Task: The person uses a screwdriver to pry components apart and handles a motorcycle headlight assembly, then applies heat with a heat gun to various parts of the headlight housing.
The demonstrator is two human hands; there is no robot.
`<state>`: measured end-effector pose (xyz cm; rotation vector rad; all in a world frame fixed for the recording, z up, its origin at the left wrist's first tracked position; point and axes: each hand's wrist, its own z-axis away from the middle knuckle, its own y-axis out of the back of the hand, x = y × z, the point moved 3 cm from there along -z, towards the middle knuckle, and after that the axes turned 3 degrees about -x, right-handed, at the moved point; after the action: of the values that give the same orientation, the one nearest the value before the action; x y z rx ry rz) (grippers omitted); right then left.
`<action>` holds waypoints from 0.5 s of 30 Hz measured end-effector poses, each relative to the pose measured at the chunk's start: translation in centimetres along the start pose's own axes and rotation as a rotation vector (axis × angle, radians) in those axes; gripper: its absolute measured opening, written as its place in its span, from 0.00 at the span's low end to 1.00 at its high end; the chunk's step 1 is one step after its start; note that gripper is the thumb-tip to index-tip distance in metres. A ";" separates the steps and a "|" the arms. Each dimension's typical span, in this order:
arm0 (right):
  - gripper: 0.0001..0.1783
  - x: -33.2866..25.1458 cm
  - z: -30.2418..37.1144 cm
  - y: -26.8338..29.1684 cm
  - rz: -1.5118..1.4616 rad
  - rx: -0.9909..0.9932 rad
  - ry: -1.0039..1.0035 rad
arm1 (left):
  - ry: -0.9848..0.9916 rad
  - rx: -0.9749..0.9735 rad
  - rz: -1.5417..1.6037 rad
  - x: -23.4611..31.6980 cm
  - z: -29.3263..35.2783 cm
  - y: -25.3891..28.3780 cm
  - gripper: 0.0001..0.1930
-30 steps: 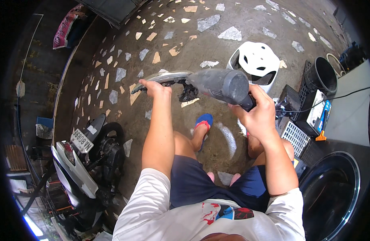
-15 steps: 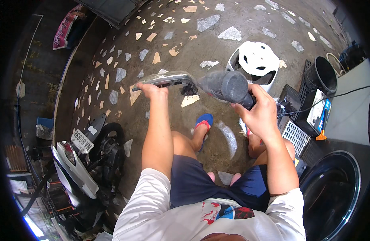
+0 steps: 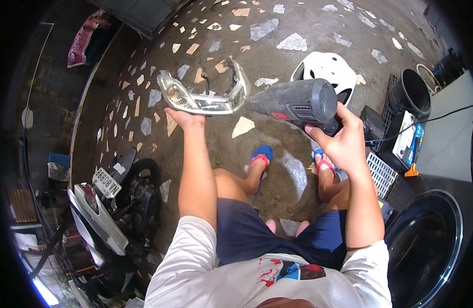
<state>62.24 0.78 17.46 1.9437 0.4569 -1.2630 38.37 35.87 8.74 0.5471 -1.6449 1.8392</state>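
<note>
A clear motorcycle headlight (image 3: 205,102) with a curved, two-ended shape rests on my left hand (image 3: 185,117), whose fingers go under its lower edge. My right hand (image 3: 344,136) is closed round the handle of a dark grey heat gun (image 3: 298,105) with a red patch on its side. The heat gun's narrow nozzle points left, close to the right end of the headlight. Both are held in the air above the floor. Most of my left fingers are hidden beneath the headlight.
A white motorcycle fairing piece (image 3: 326,69) lies beyond the heat gun. Motorcycle parts (image 3: 113,205) stand at left. At right are a black bucket (image 3: 415,95), a box (image 3: 400,141), a grey crate (image 3: 381,172), a large black basin (image 3: 426,246) and a hanging cable (image 3: 441,119).
The headlight has tilted from nearly edge-on to showing its lens face. The heat gun has turned so its side shows, and my right hand has shifted slightly right.
</note>
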 end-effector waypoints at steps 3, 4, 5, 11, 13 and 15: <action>0.20 -0.2 -0.1 0.0 0.010 0.019 0.014 | -0.033 -0.086 -0.048 0.7 -0.7 1.1 0.44; 0.20 -0.1 0.0 0.1 0.012 0.022 0.012 | -0.028 -0.087 -0.048 0.5 -0.7 1.0 0.44; 0.20 -0.1 0.0 0.2 0.002 0.021 0.005 | -0.026 -0.118 -0.052 0.4 -0.6 0.8 0.43; 0.21 -0.6 0.3 -0.3 -0.028 -0.028 0.045 | -0.008 -0.161 -0.052 -0.7 0.7 -1.1 0.43; 0.21 -1.2 0.4 -0.8 -0.084 -0.023 0.099 | 0.006 -0.186 -0.038 -1.1 0.7 -1.4 0.42; 0.22 -1.4 0.5 -1.1 -0.066 -0.037 0.157 | -0.002 -0.194 -0.069 -1.5 0.8 -1.6 0.41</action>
<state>60.59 1.29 18.09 2.0190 0.6231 -1.1392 40.44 34.95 9.05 0.5141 -1.7597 1.6085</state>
